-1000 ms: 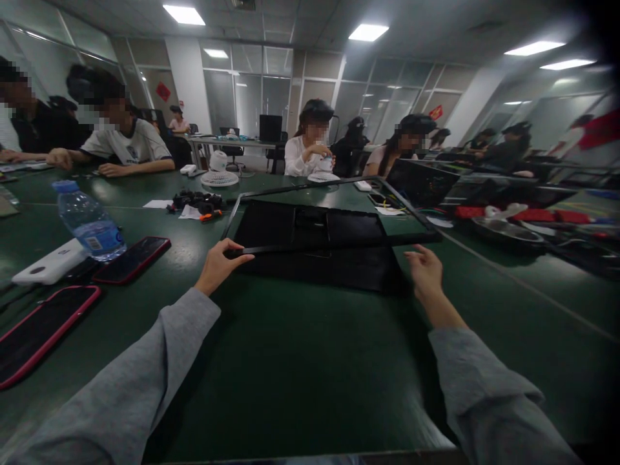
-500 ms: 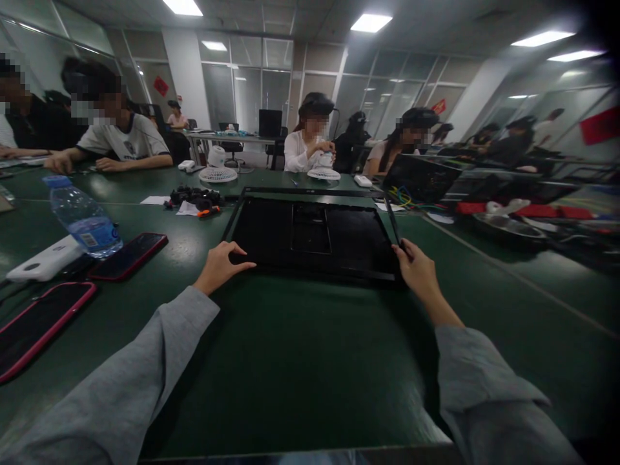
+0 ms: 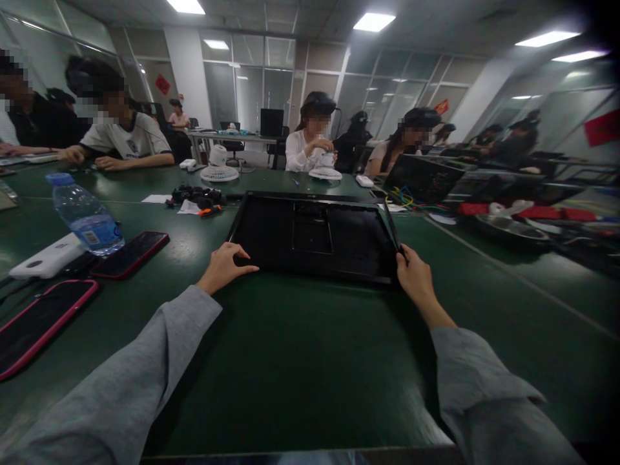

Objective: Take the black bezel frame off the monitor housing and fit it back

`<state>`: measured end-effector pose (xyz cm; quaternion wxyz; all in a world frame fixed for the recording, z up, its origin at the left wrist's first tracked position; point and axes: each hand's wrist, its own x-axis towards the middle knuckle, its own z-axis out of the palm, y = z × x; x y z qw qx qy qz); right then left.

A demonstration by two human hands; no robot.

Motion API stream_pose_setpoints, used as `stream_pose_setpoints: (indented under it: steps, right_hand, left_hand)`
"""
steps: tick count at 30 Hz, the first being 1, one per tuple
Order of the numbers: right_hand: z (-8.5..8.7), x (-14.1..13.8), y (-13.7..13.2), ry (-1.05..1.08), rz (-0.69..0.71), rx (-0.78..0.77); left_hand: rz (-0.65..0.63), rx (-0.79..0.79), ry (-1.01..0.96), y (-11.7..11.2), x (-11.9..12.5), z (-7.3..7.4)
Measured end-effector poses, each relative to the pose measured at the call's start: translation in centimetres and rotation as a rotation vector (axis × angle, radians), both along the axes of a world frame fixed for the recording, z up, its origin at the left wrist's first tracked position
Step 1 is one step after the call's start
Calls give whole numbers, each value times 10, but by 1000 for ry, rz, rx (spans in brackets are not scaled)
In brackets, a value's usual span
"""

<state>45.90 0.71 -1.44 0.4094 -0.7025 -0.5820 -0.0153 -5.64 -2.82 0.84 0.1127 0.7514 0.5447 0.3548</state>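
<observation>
A thin black monitor bezel (image 3: 314, 196) lies along the edges of a black monitor back shell (image 3: 266, 236) on the green table. The shell has a rectangular recess in its middle. At the near left corner, my left hand (image 3: 223, 266) is curled round the bezel's side, its thumb along the front edge. On the opposite side, my right hand (image 3: 417, 276) pinches the bezel near the front right corner. How closely bezel and shell meet under my fingers is hidden.
On the left of the green table (image 3: 290, 374) stand a water bottle (image 3: 87, 216), two red-edged phones (image 3: 130, 254) and a white device (image 3: 46, 255). Black parts (image 3: 194, 196) lie beyond. A metal bowl (image 3: 513, 232) is at right. Several people sit across the table.
The bezel has come down at the far side and right, closer to the shell. Both hands keep their hold and have shifted only slightly.
</observation>
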Motion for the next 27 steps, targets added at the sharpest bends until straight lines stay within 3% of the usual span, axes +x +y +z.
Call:
stream_pose_setpoints:
  steps: [5, 12, 27]
  right_hand:
    - [-3, 4, 1, -32, 2, -28]
    - [-9, 12, 7, -46, 18, -41]
    - [-9, 13, 9, 19, 15, -10]
  left_hand:
    - [-45, 9, -9, -1, 3, 2]
    - [17, 31, 51, -3, 3, 0]
    - [-3, 40, 81, -2, 3, -2]
